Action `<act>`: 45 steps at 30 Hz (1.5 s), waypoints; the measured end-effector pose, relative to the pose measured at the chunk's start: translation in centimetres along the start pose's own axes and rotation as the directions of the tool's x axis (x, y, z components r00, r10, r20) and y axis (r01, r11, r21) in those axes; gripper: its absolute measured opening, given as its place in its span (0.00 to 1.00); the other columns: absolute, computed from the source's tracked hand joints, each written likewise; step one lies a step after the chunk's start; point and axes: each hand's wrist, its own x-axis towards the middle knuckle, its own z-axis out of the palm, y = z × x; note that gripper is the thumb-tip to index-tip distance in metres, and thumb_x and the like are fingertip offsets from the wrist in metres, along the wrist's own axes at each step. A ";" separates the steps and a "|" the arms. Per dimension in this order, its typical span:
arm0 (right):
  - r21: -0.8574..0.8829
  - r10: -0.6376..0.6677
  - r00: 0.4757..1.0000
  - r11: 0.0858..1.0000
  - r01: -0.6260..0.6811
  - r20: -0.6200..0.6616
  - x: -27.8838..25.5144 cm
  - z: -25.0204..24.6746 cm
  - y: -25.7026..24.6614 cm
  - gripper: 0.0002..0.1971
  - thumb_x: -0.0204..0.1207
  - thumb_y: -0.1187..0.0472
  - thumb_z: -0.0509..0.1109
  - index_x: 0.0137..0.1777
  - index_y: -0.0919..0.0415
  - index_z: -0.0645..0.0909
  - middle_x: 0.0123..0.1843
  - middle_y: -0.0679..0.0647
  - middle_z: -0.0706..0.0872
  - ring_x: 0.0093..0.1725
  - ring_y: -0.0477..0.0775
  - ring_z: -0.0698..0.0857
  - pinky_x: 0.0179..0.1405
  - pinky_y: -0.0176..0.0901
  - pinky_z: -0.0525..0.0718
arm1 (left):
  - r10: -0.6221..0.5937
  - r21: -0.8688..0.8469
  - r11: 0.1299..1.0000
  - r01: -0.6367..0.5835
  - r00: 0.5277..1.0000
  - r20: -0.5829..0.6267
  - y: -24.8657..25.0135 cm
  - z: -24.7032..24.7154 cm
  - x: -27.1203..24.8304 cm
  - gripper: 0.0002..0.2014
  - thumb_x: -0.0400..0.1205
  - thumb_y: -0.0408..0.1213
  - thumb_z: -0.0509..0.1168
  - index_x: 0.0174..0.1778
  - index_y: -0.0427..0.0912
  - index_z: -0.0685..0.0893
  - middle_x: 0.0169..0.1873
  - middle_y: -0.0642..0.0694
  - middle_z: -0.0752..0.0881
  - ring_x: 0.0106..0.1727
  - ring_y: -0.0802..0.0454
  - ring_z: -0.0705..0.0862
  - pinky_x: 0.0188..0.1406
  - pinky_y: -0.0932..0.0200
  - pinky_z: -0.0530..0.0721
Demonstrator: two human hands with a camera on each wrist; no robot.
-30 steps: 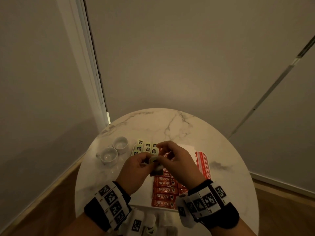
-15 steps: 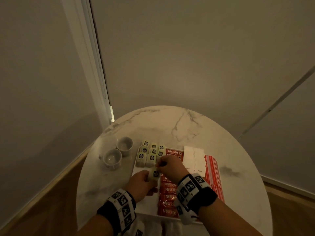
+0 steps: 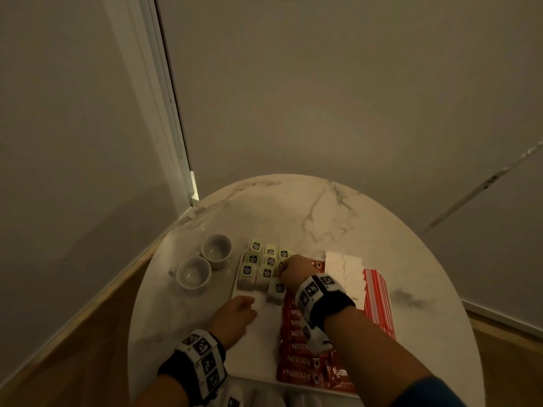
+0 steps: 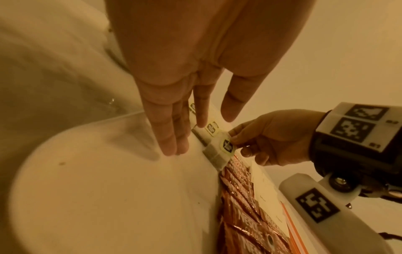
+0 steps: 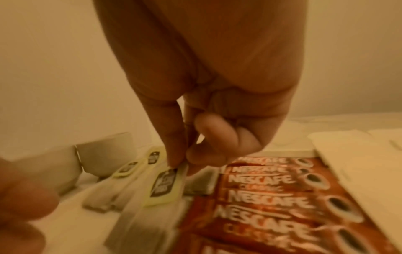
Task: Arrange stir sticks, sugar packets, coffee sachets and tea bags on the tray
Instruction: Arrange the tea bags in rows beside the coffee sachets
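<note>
A white tray (image 3: 266,342) lies on the round marble table (image 3: 293,210). Rows of tea bags (image 3: 260,261) with pale green tags fill its far left corner. Red coffee sachets (image 3: 296,362) run down the middle, with white sugar packets (image 3: 343,271) and red-striped stir sticks (image 3: 377,301) to their right. My right hand (image 3: 296,268) pinches the tag edge of one tea bag (image 3: 277,290) (image 5: 161,187) at the near end of the rows. My left hand (image 3: 238,311) hovers over bare tray with straight fingers (image 4: 174,130), holding nothing.
Two white cups (image 3: 205,259) stand on the table left of the tray. The table sits in a corner, with a wall behind and a white door frame (image 3: 158,98) at the left. Wooden floor (image 3: 73,333) shows beside the table.
Both hands held one tea bag above the tray. My right hand has carried it forward and down beside the tea bag rows, and my left hand has let go and drawn back.
</note>
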 end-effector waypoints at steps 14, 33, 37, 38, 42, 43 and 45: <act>0.074 0.001 0.998 0.997 -0.006 0.062 0.7 -1.2 1.1 0.10 0.76 0.64 0.70 0.54 0.63 0.89 0.53 0.58 0.89 0.46 0.52 0.84 0.50 0.43 0.85 | 0.339 0.404 0.847 -0.346 0.936 0.091 0.4 2.2 1.7 0.14 0.82 0.29 0.62 0.64 0.38 0.81 0.72 0.49 0.68 0.74 0.52 0.70 0.73 0.62 0.67; 0.172 0.006 0.999 0.985 -0.012 0.036 1.7 -2.1 1.9 0.08 0.71 0.71 0.74 0.47 0.63 0.90 0.32 0.47 0.83 0.34 0.43 0.79 0.41 0.38 0.79 | 0.264 0.409 0.862 -0.300 0.954 0.144 0.8 4.0 1.9 0.18 0.84 0.33 0.60 0.71 0.44 0.74 0.69 0.49 0.70 0.70 0.52 0.73 0.64 0.65 0.70; 0.115 -0.011 1.000 0.993 0.011 -0.005 1.7 -1.8 1.7 0.06 0.71 0.68 0.74 0.46 0.61 0.91 0.45 0.53 0.90 0.41 0.48 0.82 0.42 0.39 0.78 | 0.264 0.416 0.858 -0.301 0.953 0.146 1.0 4.2 1.9 0.20 0.85 0.34 0.59 0.74 0.44 0.72 0.72 0.47 0.69 0.71 0.52 0.72 0.63 0.67 0.69; 0.102 -0.014 1.000 0.995 0.015 -0.010 1.7 -1.8 1.6 0.06 0.71 0.68 0.74 0.46 0.60 0.91 0.47 0.55 0.90 0.43 0.49 0.83 0.43 0.39 0.79 | 0.264 0.418 0.858 -0.300 0.954 0.144 1.0 4.2 1.9 0.21 0.85 0.35 0.59 0.75 0.44 0.71 0.72 0.47 0.69 0.71 0.52 0.72 0.63 0.68 0.69; 0.067 -0.036 0.999 0.997 0.038 -0.033 1.7 -1.5 1.3 0.05 0.72 0.66 0.74 0.46 0.60 0.90 0.49 0.55 0.90 0.48 0.53 0.86 0.44 0.40 0.81 | 0.257 0.421 0.858 -0.294 0.956 0.142 1.0 4.3 2.0 0.21 0.85 0.34 0.59 0.75 0.44 0.71 0.72 0.47 0.68 0.72 0.52 0.72 0.65 0.67 0.69; 0.061 -0.036 0.998 0.997 0.039 -0.048 1.7 -1.5 1.3 0.05 0.72 0.66 0.74 0.46 0.61 0.89 0.49 0.56 0.90 0.50 0.54 0.86 0.46 0.41 0.82 | 0.257 0.424 0.857 -0.293 0.956 0.141 0.9 4.2 2.1 0.21 0.84 0.34 0.60 0.75 0.44 0.71 0.72 0.47 0.68 0.71 0.52 0.72 0.65 0.66 0.69; 0.056 -0.028 0.997 0.998 0.032 -0.079 1.5 -1.6 1.5 0.05 0.72 0.65 0.73 0.47 0.62 0.88 0.50 0.56 0.89 0.52 0.55 0.86 0.50 0.43 0.83 | 0.255 0.436 0.851 -0.294 0.956 0.146 0.8 4.1 2.1 0.21 0.84 0.34 0.60 0.75 0.44 0.72 0.72 0.47 0.69 0.70 0.52 0.72 0.65 0.66 0.68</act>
